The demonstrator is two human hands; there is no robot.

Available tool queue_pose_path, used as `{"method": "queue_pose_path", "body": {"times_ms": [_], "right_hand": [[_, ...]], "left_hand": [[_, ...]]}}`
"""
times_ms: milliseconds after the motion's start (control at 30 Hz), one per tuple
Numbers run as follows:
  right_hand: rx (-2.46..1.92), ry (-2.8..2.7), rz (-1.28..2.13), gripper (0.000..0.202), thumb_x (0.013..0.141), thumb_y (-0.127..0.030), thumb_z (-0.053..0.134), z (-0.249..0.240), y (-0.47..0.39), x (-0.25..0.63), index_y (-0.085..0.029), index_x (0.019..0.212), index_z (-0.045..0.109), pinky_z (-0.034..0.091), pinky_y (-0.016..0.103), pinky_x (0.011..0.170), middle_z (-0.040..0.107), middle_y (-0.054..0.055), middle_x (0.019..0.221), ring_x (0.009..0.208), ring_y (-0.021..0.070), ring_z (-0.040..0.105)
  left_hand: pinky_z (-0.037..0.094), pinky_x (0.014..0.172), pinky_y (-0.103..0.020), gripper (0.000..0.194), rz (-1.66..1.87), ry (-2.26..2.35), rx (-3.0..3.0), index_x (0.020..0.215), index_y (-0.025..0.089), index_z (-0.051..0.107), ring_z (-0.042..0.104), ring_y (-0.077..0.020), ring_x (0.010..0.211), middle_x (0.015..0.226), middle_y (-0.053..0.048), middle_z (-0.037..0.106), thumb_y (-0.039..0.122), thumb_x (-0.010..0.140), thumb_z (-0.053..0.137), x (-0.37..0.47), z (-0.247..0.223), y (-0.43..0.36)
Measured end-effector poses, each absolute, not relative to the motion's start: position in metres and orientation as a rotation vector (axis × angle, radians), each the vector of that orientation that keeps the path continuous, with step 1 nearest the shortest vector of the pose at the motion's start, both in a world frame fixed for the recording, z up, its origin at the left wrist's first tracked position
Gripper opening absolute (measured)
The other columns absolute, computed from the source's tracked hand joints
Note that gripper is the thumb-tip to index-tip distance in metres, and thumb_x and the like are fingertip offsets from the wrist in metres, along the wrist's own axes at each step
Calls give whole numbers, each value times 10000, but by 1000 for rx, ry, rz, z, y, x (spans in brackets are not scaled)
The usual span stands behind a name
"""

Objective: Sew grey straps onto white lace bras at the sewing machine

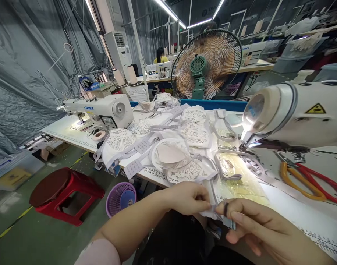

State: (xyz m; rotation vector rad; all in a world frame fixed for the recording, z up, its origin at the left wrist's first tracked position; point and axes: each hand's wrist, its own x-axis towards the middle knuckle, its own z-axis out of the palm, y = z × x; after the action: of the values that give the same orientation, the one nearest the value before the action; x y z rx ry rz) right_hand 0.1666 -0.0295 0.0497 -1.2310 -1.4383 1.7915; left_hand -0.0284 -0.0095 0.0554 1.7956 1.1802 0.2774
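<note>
My left hand (189, 198) pinches the edge of a pale grey bra band (209, 198) at the table's front edge. Close beside it, the fingers of my right hand (256, 221) are curled around a small silvery metal tool (229, 223) with a dark loop at a finger; its exact kind is partly hidden. The right fingertips come very near the band, and I cannot tell whether they touch it. A white lace bra (190, 171) lies just beyond my left hand, with several more heaped behind it.
At right stand a sewing machine (292, 106) and scissors (303, 180) with orange and red handles. Another sewing machine (102, 110) is at left. A large fan (207, 66) faces the table. A red stool (66, 191) and purple basket (116, 200) stand on the floor.
</note>
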Motion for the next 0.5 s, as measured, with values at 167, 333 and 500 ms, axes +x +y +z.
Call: {"method": "queue_pose_path", "body": {"times_ms": [167, 333, 500], "right_hand": [[-1258, -1769, 1512, 455, 784, -649, 455, 46, -26, 179, -229, 735, 623, 405, 235, 424, 645, 43, 637, 556, 166, 585], [-1178, -2182, 868, 336, 873, -480, 398, 28, -18, 194, -268, 751, 630, 511, 270, 664, 656, 31, 685, 774, 204, 651], [-1247, -2214, 268, 229, 848, -424, 436, 16, -18, 198, -287, 909, 609, 515, 276, 589, 689, 32, 970, 835, 222, 665]], "left_hand": [[336, 541, -181, 36, 297, 1164, 1779, 704, 158, 539, 435, -75, 565, 612, 58, 485, 157, 735, 556, -30, 56, -8], [340, 528, -181, 22, 345, 1106, 1732, 710, 156, 544, 438, -79, 565, 620, 50, 494, 165, 730, 539, -32, 51, -7], [326, 514, -189, 45, 406, 1121, 1670, 701, 159, 533, 419, -83, 558, 597, 47, 468, 198, 721, 544, -32, 49, -9]]}}
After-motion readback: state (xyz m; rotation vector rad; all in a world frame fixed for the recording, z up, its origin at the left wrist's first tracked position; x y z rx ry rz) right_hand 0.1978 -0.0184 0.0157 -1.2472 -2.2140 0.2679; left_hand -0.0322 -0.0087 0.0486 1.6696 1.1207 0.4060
